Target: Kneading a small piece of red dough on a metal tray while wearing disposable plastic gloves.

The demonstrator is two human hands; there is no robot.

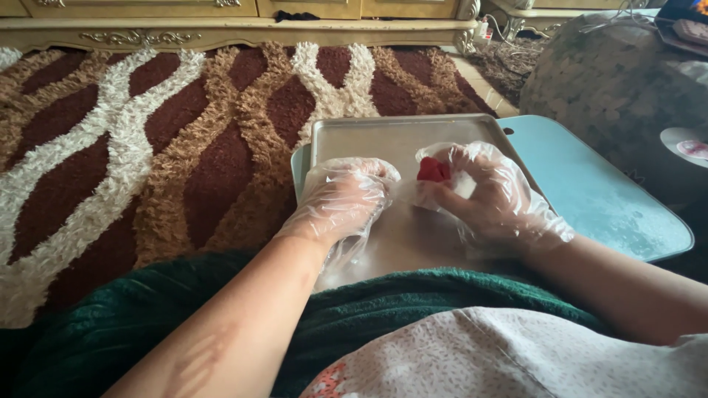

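Right hand (487,195) pinches red piece (433,170) at fingertips (gloved), above tray (383,136).

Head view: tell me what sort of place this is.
Probably a home living room, with the person sitting on the floor. A shaggy brown, maroon and cream rug covers the floor, ornate cream furniture lines the far edge, and a metal tray rests on a light blue board.
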